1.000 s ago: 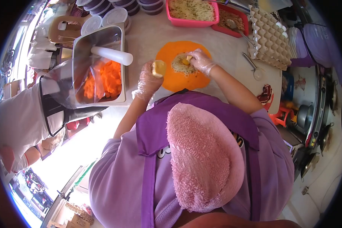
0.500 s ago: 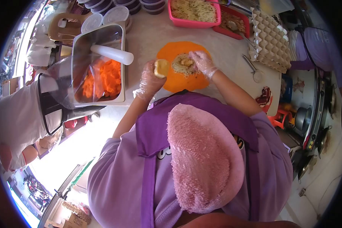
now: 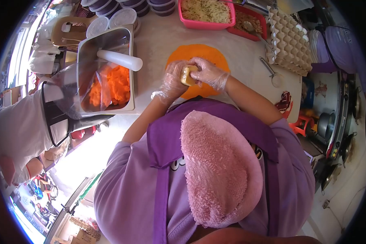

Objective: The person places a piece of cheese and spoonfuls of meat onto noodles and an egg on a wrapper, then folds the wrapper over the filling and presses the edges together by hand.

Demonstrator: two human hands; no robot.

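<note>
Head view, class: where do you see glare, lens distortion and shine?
Head view: glare bleaches the ground at lower left to white; head view: lens distortion shows in the curved, blackened corners; head view: small highlights glint on the clear glove of the left hand.

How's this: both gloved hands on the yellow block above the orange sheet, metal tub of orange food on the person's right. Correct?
One error: the metal tub of orange food is on the person's left, per the head view. Rest holds: gloved left hand and right hand on the yellow block, above the orange sheet.
</note>
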